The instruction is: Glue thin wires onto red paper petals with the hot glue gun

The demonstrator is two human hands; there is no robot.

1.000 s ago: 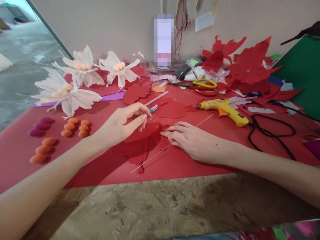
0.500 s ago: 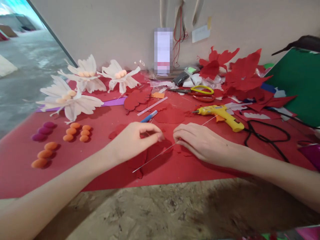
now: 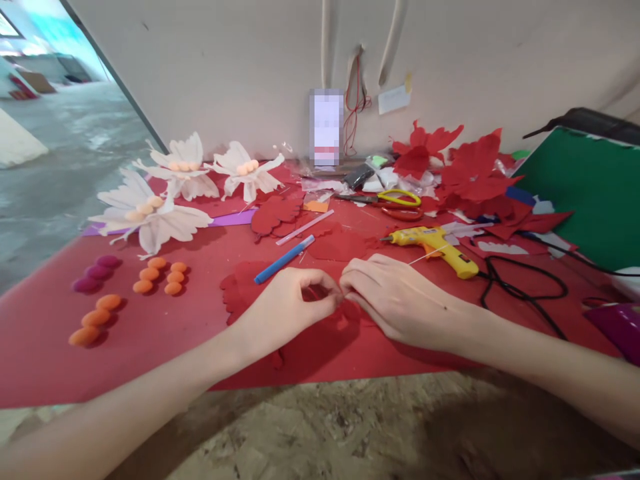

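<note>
In the middle of the red-covered table, my two hands meet at the fingertips. My right hand (image 3: 395, 293) is closed, and a thin pale wire (image 3: 429, 255) sticks out behind it toward the glue gun. With thumb and fingers pinched together, my left hand (image 3: 300, 300) touches the right fingertips; what sits in its pinch is hidden. Red scalloped cut pieces (image 3: 237, 287) lie beneath and around both hands. Just beyond my left hand is a blue pen (image 3: 283, 261). The yellow glue gun (image 3: 435, 243) rests to the right, beyond my right hand.
White fabric flowers (image 3: 170, 227) stand at the back left, with orange ball clusters (image 3: 97, 317) and a purple cluster (image 3: 97, 272) in front. Yellow-handled scissors (image 3: 400, 197) and red flowers (image 3: 475, 167) lie behind. A black cord (image 3: 525, 293) loops at right.
My hands have come together at the fingertips. The wire's front end, which pointed toward the lower left, no longer shows. More of the blue pen is uncovered, and the view has tilted upward.
</note>
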